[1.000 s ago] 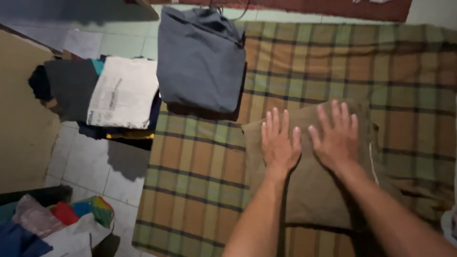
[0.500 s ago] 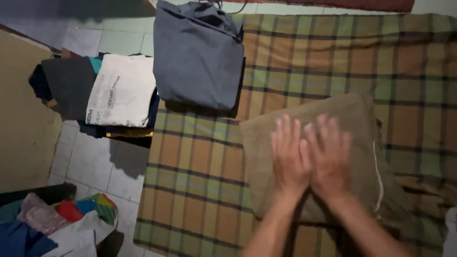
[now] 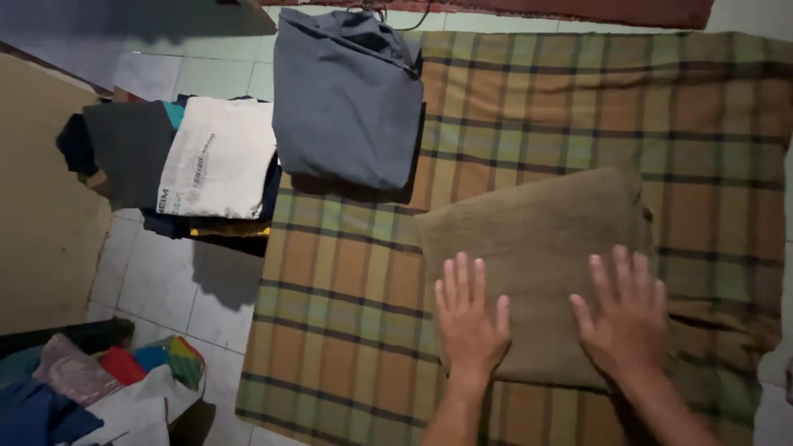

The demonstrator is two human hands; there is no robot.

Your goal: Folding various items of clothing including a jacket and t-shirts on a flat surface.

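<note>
- Left hand (image 3: 468, 322): flat, palm down, fingers spread a little, pressing the near left part of a folded olive-brown cloth (image 3: 537, 248). Grips nothing.
- Right hand (image 3: 624, 318): also flat and open, fingers fanned, on the near right part of the same cloth. The two hands lie well apart.
- Olive-brown cloth: a rough rectangle, lying flat on a plaid blanket (image 3: 512, 107) in orange, green and brown, spread over the floor.
- Folded grey garment (image 3: 347, 99): on the blanket's far left corner, apart from the cloth.
- Stack of folded clothes (image 3: 178, 165): left of the blanket on the pale tiled floor (image 3: 173, 289), a white printed piece on top, dark pieces under it.
- Heap of loose coloured laundry (image 3: 99, 380): bottom left corner.
</note>
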